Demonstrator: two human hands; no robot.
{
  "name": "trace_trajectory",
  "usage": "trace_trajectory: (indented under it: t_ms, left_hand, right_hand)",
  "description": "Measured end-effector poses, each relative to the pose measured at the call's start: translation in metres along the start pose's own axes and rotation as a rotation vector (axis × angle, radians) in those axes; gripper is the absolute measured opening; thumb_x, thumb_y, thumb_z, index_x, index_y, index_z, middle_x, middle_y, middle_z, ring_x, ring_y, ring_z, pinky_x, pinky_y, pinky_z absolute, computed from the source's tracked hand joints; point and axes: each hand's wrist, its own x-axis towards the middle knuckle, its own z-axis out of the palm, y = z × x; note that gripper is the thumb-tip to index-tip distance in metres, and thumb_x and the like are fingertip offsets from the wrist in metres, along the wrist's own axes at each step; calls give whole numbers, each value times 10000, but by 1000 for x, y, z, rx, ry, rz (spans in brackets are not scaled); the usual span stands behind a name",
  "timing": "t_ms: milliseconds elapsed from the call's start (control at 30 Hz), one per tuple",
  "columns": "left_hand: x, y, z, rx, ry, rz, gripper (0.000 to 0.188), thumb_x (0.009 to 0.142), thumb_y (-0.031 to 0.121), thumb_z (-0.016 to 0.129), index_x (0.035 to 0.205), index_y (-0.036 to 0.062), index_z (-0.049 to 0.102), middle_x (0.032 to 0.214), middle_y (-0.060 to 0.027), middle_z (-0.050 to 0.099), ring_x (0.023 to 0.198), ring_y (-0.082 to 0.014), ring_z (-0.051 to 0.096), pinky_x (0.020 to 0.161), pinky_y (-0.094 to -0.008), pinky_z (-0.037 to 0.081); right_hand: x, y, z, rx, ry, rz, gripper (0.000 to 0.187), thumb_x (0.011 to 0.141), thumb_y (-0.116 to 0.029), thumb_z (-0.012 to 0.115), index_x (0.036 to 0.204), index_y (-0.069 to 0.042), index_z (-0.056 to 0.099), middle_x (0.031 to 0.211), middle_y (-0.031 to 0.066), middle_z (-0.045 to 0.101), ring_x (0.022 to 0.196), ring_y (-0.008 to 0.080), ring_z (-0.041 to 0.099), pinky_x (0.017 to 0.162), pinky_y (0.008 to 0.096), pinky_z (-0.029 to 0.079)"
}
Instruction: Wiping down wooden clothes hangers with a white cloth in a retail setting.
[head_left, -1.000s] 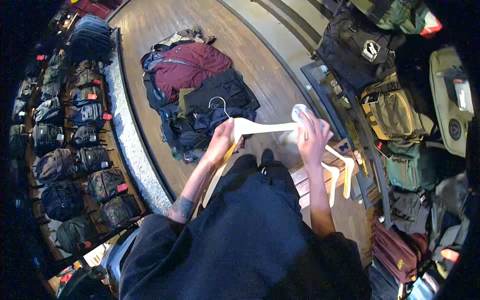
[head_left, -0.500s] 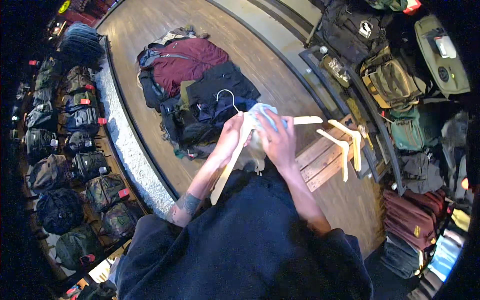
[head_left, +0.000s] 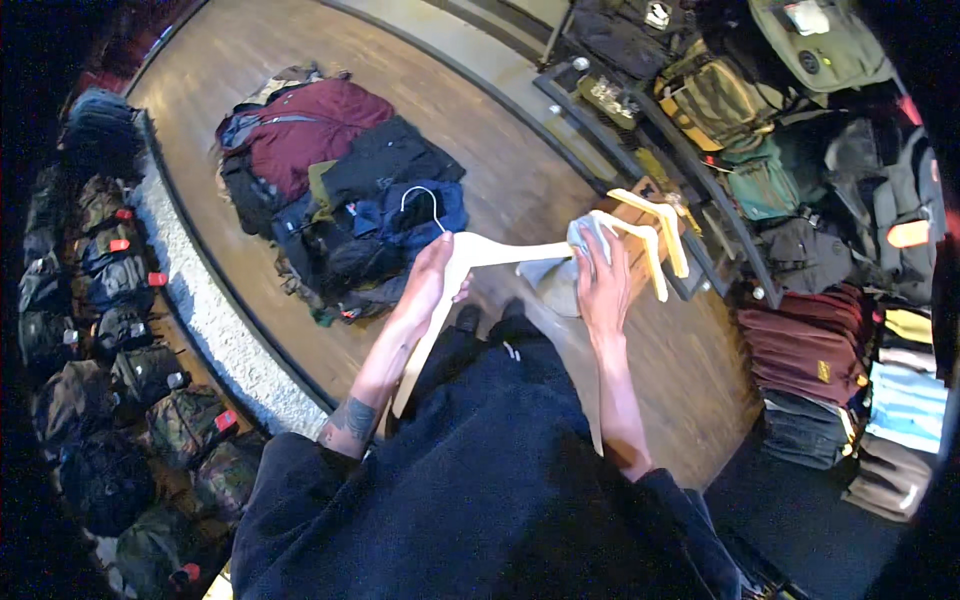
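A pale wooden clothes hanger [head_left: 515, 253] with a metal hook is held out in front of my body. My left hand [head_left: 428, 280] is closed round it just below the hook, and one arm of the hanger slants down past my wrist. At the other arm's end, my right hand [head_left: 604, 285] presses a light blue cloth [head_left: 582, 234] against the wood. A pale, loose piece [head_left: 552, 284], seemingly of cloth, hangs below that hand. Just beyond my right fingers are several more wooden hangers [head_left: 668, 232] on a wooden bench [head_left: 636, 214].
Ahead on the wooden floor lies a heap of clothes with a maroon jacket [head_left: 325, 120] on top. Backpacks [head_left: 150, 360] line the left shelf beside a strip of white gravel [head_left: 215, 270]. On the right stand a metal rack, bags [head_left: 720, 95] and folded maroon garments [head_left: 800, 340].
My right hand has slid with the cloth from near the hanger's neck out to its right end. My left hand keeps its hold. The view has swung toward the right.
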Motion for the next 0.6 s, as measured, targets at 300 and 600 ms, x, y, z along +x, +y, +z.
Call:
trace_trajectory:
  t_ms: [300, 600]
  left_hand:
    - [0, -35, 64, -1, -158, -19, 354, 1080, 400, 388, 1137, 84, 537, 767, -11, 555, 599, -96, 525, 492, -239, 405]
    - [-12, -66, 117, 50, -184, -116, 354, 1077, 420, 391, 1106, 90, 514, 758, -28, 562, 599, -107, 536, 483, -242, 413]
  right_hand:
    - [-44, -25, -13, 173, -13, 7, 453, 877, -24, 663, 1302, -179, 641, 1336, 138, 579, 1201, 357, 597, 1003, 438, 512]
    - [-91, 15, -69, 154, 60, 104, 493, 820, -29, 721, 1279, -200, 668, 1322, 120, 597, 1191, 346, 604, 1001, 425, 514]
